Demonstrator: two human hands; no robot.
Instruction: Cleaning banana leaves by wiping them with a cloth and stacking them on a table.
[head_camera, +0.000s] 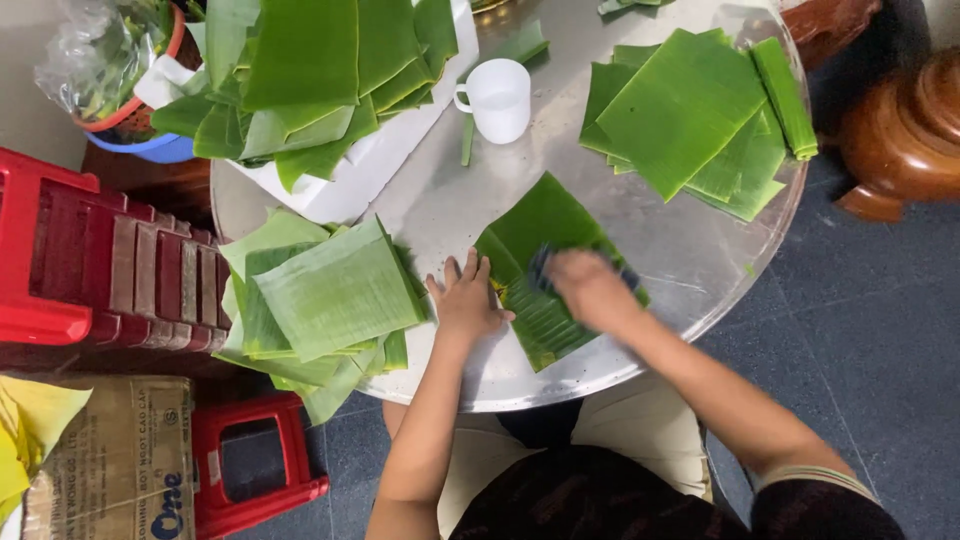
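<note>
A banana leaf lies on the round metal table, below the white cup. The left hand presses flat on the leaf's left edge, fingers spread. The right hand sits on the leaf, blurred, gripping a dark cloth that it mostly hides.

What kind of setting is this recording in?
Probably a home or small food-prep area: a round metal table stacked with cut banana leaves, red plastic stools and a tiled floor.
</note>
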